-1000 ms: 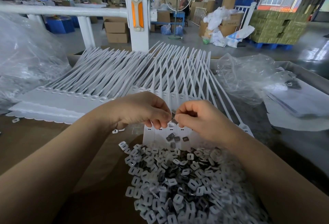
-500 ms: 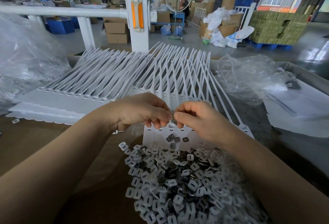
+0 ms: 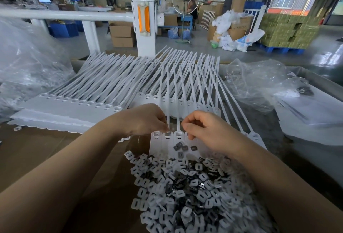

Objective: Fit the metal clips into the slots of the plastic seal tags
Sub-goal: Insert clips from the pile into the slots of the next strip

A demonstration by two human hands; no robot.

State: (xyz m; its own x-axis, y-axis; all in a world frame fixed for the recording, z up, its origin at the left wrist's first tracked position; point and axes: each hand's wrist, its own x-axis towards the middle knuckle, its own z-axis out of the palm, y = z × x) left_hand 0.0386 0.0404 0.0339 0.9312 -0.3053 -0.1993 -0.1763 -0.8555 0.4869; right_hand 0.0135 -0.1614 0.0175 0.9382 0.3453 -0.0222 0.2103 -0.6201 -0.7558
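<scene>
Now pressing metal clip [image 3: 168,133] with left hand [image 3: 146,119] pinch into seal tag strip [image 3: 168,142] slot; right hand [image 3: 204,130] curled, steadying beside. Could seat crooked if tilted.

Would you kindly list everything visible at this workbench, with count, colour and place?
White plastic seal tags: dozens, white, fanned in rows across the middle.
Tag strip being worked: one, white, under the fingertips.
Loose dark metal clips: four, grey, on that strip.
Pile of clips and white caps: many, white and dark, front centre.
Clear plastic bags: several, left and right.
White post with orange reflector: one, behind.
Left hand: pinching a clip at a slot.
Right hand: fingers curled, touching the strip.
</scene>
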